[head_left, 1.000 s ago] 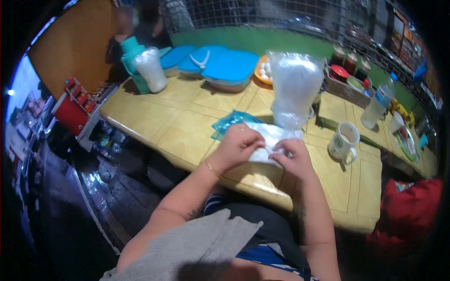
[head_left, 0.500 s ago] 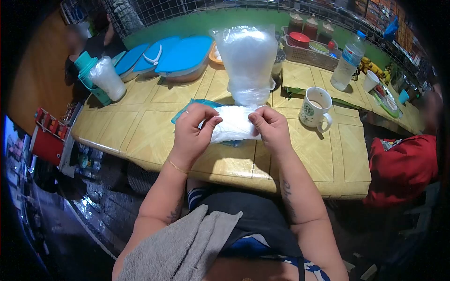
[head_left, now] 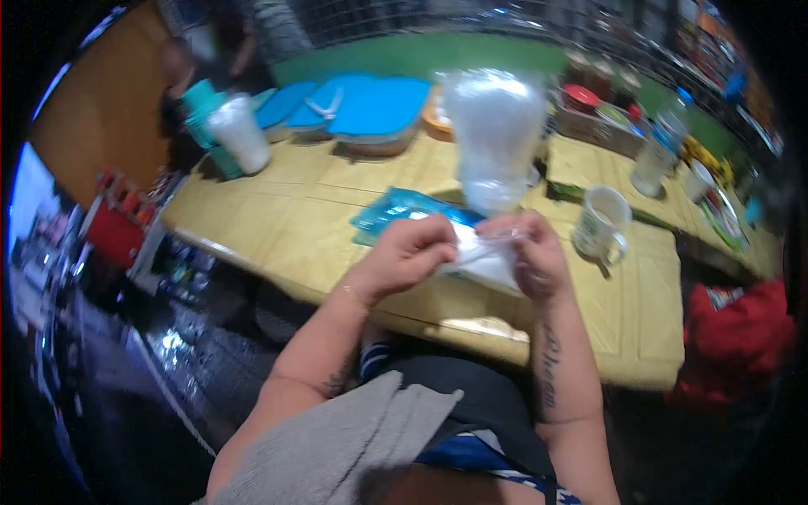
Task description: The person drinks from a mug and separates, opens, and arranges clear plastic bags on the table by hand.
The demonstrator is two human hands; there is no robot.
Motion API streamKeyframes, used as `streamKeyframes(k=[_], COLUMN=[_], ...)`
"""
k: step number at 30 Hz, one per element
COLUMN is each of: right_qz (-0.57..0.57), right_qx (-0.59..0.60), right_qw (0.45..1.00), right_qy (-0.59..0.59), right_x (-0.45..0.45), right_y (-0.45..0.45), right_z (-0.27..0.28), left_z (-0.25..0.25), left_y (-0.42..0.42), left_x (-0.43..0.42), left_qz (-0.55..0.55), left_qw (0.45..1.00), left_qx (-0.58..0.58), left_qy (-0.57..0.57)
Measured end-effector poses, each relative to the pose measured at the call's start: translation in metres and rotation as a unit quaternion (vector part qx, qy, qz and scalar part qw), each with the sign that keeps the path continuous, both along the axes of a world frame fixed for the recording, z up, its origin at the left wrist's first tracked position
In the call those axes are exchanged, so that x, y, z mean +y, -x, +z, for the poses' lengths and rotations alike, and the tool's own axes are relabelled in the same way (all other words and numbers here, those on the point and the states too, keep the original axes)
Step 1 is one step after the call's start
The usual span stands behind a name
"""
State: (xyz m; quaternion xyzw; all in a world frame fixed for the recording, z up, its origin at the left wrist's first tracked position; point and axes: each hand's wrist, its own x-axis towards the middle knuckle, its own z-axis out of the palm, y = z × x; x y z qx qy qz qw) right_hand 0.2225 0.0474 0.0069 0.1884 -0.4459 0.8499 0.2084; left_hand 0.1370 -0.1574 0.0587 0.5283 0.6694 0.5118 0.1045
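Note:
My left hand (head_left: 412, 257) is closed, thumb against the fingers, at the left edge of a thin clear plastic bag (head_left: 502, 236). The other edge of this bag is pinched in my right hand (head_left: 540, 257). Both hands are just above a white stack of folded plastic bags (head_left: 492, 263) on the table. Under and behind the stack lies a blue plastic wrapper (head_left: 389, 210). A tall bundle of clear plastic bags (head_left: 497, 126) stands upright just beyond my hands. Motion blur softens the fingertips.
A white mug (head_left: 602, 220) with a drink stands right of my hands on the yellow table (head_left: 278, 202). Blue-lidded containers (head_left: 379, 105), a teal tumbler (head_left: 206, 118), a water bottle (head_left: 661, 147) and a basket of jars (head_left: 598, 126) line the back. Another person is at the far left.
The view has swung, so the table sits further right and lower. My right hand has turned and lifted the clear bag's edge; my left hand has moved inward over the stack.

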Motion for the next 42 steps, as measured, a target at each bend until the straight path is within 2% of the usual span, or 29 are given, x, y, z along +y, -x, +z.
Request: streamKeyframes(k=[1, 2, 3, 5, 8, 11, 15, 18, 22, 25, 26, 30, 34, 36, 37, 39, 41, 42], right_qz=[-0.001, 0.037, 0.069, 0.089, 0.114, 0.073, -0.028, -0.024, 0.028, -0.011, 0.008, -0.091, -0.103, -0.077, -0.037, -0.040, -0.023, 0.009], right_qx=[-0.026, -0.003, 0.017, 0.021, 0.041, 0.031, -0.032, -0.158, -0.143, -0.130, -0.158, 0.018, -0.097, -0.167, -0.140, -0.129, -0.125, -0.101], right_qw=[1.000, 0.999, 0.997, 0.995, 0.993, 0.997, 0.991, 0.966, 0.959, 0.901, 0.879, 0.794, 0.906, 0.935, 0.954, 0.969, 0.976, 0.984], right_qy=[0.012, 0.027, 0.040, 0.031, -0.001, -0.008, -0.127, -0.205, -0.244, -0.414, -0.450, -0.600, -0.399, -0.304, -0.262, -0.205, -0.174, -0.146], right_x=[0.003, 0.007, 0.010, 0.007, 0.004, 0.009, 0.022, 0.015, 0.012, 0.004, 0.001, 0.002, 0.013, 0.035, 0.044, 0.050, 0.060, 0.067], right_y=[-0.003, -0.002, -0.001, -0.003, -0.004, -0.003, -0.003, -0.012, -0.006, -0.002, -0.003, 0.012, -0.001, -0.001, 0.001, 0.003, 0.011, 0.016], right_z=[0.001, -0.002, -0.005, -0.002, 0.000, -0.001, -0.004, 0.007, 0.002, -0.002, -0.001, -0.022, -0.002, 0.004, 0.011, 0.031, 0.045, 0.055], left_z=[0.006, 0.003, 0.007, 0.010, -0.008, 0.000, 0.004, 0.014, 0.017, 0.017, 0.017, 0.014, 0.030, 0.028, 0.031, 0.027, 0.029, 0.030], left_y=[-0.002, 0.003, 0.006, 0.004, 0.017, 0.020, 0.026, 0.021, 0.014, 0.010, 0.010, 0.005, 0.008, 0.017, 0.027, 0.050, 0.061, 0.074], left_x=[0.000, -0.004, -0.007, -0.014, -0.018, -0.021, -0.019, -0.017, -0.013, -0.010, -0.009, -0.004, -0.007, -0.006, 0.000, 0.010, 0.027, 0.032], left_qz=[-0.001, -0.016, -0.031, -0.037, -0.045, -0.036, -0.052, -0.057, -0.062, -0.076, -0.087, -0.116, -0.144, -0.107, -0.156, -0.190, -0.140, -0.161], left_qw=[0.999, 0.994, 0.991, 0.984, 0.977, 0.970, 0.976, 0.980, 0.993, 0.995, 0.995, 0.993, 0.985, 0.966, 0.954, 0.933, 0.880, 0.869], left_qx=[0.046, 0.104, 0.072, 0.040, 0.170, 0.230, 0.209, 0.189, 0.104, 0.056, 0.037, 0.018, -0.099, -0.228, -0.240, -0.277, -0.409, -0.414], left_qy=[-0.004, 0.024, 0.107, 0.168, 0.122, 0.076, 0.039, 0.026, -0.008, -0.022, -0.026, 0.024, 0.014, -0.063, -0.091, -0.126, -0.197, -0.217])
